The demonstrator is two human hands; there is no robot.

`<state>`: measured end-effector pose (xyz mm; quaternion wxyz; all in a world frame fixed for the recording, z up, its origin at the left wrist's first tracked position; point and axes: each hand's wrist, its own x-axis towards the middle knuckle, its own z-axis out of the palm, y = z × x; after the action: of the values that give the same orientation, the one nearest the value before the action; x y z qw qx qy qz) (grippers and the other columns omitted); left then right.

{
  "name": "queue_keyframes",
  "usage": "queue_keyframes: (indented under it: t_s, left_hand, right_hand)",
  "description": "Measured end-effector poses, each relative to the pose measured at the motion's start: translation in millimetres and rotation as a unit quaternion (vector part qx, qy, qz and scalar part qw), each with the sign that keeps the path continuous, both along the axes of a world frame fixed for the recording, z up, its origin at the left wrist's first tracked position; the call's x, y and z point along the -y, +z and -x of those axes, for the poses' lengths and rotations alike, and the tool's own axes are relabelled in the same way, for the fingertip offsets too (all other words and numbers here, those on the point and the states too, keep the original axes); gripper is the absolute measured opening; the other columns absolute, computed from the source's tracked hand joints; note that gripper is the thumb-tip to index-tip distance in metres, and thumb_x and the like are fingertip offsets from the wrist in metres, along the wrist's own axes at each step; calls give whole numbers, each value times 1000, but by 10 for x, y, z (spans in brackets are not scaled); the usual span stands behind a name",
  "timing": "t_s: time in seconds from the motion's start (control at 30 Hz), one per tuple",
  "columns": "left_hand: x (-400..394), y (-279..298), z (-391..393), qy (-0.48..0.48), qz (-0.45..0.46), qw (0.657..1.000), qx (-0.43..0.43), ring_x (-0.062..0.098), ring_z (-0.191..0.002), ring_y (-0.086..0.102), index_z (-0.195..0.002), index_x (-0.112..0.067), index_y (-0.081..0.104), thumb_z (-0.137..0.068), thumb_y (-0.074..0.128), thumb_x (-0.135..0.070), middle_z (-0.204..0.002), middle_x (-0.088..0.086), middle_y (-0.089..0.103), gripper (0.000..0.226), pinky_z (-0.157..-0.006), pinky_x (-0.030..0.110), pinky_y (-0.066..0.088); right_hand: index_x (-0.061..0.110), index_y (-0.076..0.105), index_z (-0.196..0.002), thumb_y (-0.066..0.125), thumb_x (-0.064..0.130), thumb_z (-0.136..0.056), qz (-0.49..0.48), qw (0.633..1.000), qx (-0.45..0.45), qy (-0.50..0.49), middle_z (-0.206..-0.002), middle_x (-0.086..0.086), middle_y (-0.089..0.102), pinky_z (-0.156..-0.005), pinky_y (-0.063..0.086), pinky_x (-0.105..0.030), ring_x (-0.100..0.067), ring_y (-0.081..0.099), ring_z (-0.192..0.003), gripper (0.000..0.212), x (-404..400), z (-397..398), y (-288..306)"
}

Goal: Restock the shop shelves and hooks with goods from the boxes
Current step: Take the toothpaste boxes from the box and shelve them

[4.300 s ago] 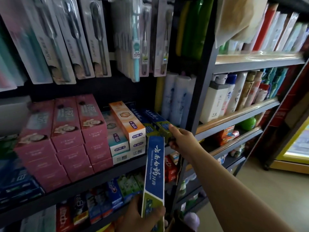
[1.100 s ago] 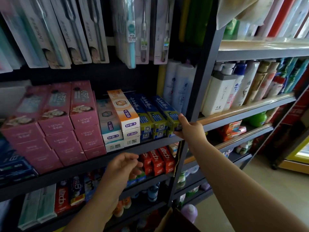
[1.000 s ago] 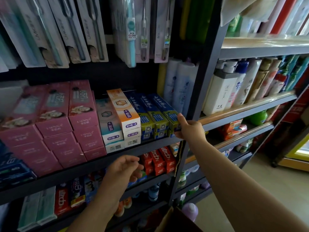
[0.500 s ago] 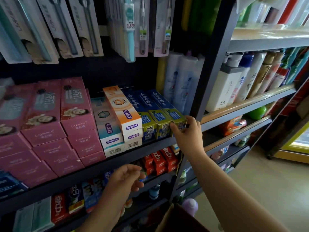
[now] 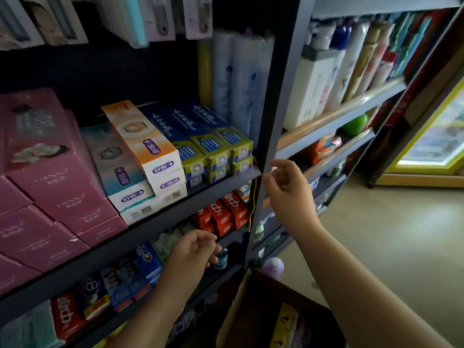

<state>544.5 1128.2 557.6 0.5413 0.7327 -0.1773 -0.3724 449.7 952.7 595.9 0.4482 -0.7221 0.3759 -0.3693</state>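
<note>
Both my hands are empty with fingers loosely curled, my right hand (image 5: 286, 189) beside the shelf post (image 5: 276, 101), my left hand (image 5: 193, 252) below the blue toothpaste boxes (image 5: 200, 131).

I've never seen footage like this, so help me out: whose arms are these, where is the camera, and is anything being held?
No machine here: a person wears a camera on the head, looking down at both bare hands in a shop. The right hand hovers by the dark shelf upright, fingers relaxed, holding nothing. The left hand hangs lower, loosely curled, also empty. On the shelf lie blue-and-green toothpaste boxes, orange and teal ones and pink cartons. Red boxes sit one shelf down. An open cardboard box of stock waits below.
</note>
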Motion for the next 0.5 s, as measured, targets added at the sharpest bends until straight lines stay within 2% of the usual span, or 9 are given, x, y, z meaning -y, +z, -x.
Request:
queue_keyframes:
  t_s: [0.07, 0.13, 0.23, 0.3, 0.37, 0.5]
  left_hand:
    - [92, -182, 69, -34, -16, 999, 17, 6, -60, 60, -91, -15, 62, -96, 51, -15, -79, -2, 68, 13, -56, 21, 44]
    - [190, -438, 170, -60, -30, 998, 6, 9, -66, 61, -90, -14, 61, -97, 50, -12, -83, 1, 68, 13, -59, 21, 47]
    - [295, -887, 405, -91, -66, 993, -25, 15, -71, 61, -93, -10, 60, -98, 48, -10, -86, 7, 67, 13, -62, 18, 49]
    - [330, -1204, 593, -112, -91, 989, -43, 17, -72, 60, -94, -7, 60, -98, 47, -7, -84, 7, 66, 13, -58, 16, 49]
    - [343, -1546, 787, -136, -124, 981, -60, 16, -69, 59, -93, -9, 59, -98, 47, -6, -83, 6, 65, 13, -62, 21, 48]
    - [344, -2339, 1085, -161, -197, 964, -83, 17, -70, 59, -89, -14, 59, -97, 48, -8, -87, 8, 65, 15, -74, 33, 49]
  right_hand:
    - [29, 59, -101, 63, 17, -90, -4, 999, 5, -33, -78, 9, 62, -60, 47, -15, -3, 57, -67, 17, -40, 361, -268]
    - [33, 60, -96, 63, 13, -89, -32, 997, -24, -71, -72, 11, 62, -54, 48, -19, -4, 56, -62, 22, -98, 779, -640]
    - [32, 60, -94, 64, 11, -88, -106, 983, -91, -123, -72, 11, 62, -62, 51, -24, -7, 60, -66, 22, -252, 1415, -1251]
    - [25, 62, -99, 64, 12, -89, -155, 967, -139, -143, -77, 7, 63, -63, 48, -23, -10, 61, -70, 17, -378, 1788, -1630]
    - [20, 60, -108, 62, 17, -91, -222, 946, -187, -146, -82, 4, 63, -60, 46, -20, -12, 62, -74, 17, -501, 2090, -1998]
    - [25, 54, -119, 58, 27, -94, -342, 895, -259, -121, -94, 6, 64, -58, 45, -15, -7, 63, -83, 25, -706, 2423, -2829]
